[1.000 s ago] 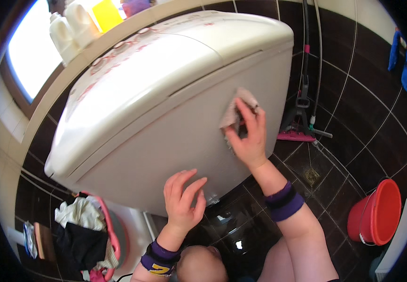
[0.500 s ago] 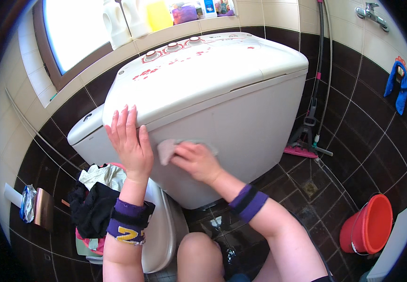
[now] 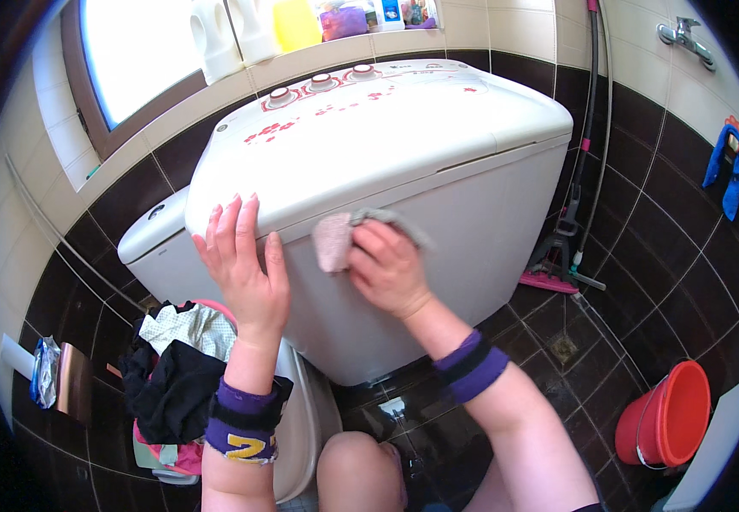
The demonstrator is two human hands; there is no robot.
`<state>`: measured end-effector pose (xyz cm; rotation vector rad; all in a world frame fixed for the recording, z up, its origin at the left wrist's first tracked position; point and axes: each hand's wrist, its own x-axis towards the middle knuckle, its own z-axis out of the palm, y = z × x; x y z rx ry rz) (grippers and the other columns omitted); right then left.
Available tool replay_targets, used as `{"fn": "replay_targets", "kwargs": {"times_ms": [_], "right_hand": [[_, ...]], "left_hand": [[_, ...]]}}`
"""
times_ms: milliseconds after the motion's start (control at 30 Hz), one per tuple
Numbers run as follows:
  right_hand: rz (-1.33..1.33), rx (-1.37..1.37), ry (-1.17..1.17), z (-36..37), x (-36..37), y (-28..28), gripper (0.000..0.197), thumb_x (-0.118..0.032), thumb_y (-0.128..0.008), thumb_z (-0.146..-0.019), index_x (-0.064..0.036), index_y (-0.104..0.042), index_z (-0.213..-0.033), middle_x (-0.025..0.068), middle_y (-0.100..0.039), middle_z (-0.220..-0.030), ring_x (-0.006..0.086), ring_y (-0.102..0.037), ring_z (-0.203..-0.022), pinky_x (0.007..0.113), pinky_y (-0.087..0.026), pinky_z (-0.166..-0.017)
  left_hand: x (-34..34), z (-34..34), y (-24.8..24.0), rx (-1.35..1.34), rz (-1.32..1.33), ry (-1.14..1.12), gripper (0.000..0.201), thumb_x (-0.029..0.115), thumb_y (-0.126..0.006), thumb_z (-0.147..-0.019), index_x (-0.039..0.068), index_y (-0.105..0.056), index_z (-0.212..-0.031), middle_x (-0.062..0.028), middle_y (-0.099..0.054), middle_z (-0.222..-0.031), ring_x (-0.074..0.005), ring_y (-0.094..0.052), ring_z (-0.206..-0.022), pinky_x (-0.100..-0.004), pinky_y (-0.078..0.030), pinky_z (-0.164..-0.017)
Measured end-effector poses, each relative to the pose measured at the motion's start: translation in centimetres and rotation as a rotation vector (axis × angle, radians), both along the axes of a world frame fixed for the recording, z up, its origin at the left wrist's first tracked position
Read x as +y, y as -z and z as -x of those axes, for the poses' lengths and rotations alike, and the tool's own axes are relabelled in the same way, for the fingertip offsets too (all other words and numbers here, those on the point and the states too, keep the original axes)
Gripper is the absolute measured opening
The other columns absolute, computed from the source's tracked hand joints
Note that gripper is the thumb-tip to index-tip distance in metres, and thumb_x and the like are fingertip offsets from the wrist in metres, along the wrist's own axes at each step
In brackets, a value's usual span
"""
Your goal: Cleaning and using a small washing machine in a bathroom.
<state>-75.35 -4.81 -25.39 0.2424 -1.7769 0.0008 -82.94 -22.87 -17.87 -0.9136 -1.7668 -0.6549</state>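
Note:
A large white washing machine with red flower prints and three knobs along its top back fills the middle. My left hand rests on its front left upper corner, fingers spread, holding nothing. My right hand is closed on a pink and grey cleaning cloth, pressed against the front panel just below the lid edge. Part of the cloth is blurred and some lies hidden under my fingers. Purple wristbands with black straps sit on both forearms.
Left of the machine, a pile of clothes sits by the white toilet. A red bucket stands at the lower right. A pink mop leans in the right corner. Bottles line the window sill. The dark tiled floor looks wet.
My right hand has moved up and slightly right across the front panel with the cloth. My left hand stays on the corner. The whole view has shifted slightly.

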Motion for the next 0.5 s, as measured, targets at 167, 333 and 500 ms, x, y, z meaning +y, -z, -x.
{"fn": "replay_targets", "kwargs": {"times_ms": [167, 333, 500], "right_hand": [[0.112, 0.052, 0.118, -2.2, 5.2, 0.5, 0.04, -0.007, -0.07, -0.068, -0.0101, -0.063, -0.108, 0.0099, -0.053, -0.125, 0.0325, -0.049, -0.121, 0.046, -0.042, -0.101], [0.268, 0.08, 0.125, -0.4, -0.4, -0.3, 0.043, -0.007, -0.069, -0.07, -0.0087, -0.062, -0.113, 0.013, -0.051, -0.122, 0.039, -0.046, -0.122, 0.05, -0.039, -0.103], [0.076, -0.042, 0.047, 0.6, -2.1, -3.9, 0.059, -0.029, -0.075, -0.073, -0.0141, -0.057, -0.127, 0.0125, -0.044, -0.14, 0.0354, -0.036, -0.134, 0.053, -0.031, -0.109]], "left_hand": [[-0.5, -0.4, -0.6, -0.027, 0.009, -0.017, 0.047, 0.023, -0.055, -0.093, 0.012, -0.051, -0.138, -0.0087, -0.047, -0.141, -0.0302, -0.032, -0.14, -0.0499, -0.008, -0.119], [-1.2, -0.4, -0.6, -0.067, 0.048, 0.011, 0.051, 0.019, -0.054, -0.094, 0.011, -0.044, -0.144, -0.0091, -0.04, -0.151, -0.0293, -0.026, -0.145, -0.0476, -0.005, -0.12], [-3.5, -2.6, 1.5, -0.161, -0.061, 0.255, 0.061, 0.009, -0.054, -0.09, 0.005, -0.036, -0.148, -0.0165, -0.029, -0.157, -0.0365, -0.018, -0.148, -0.0495, -0.013, -0.119]]}}
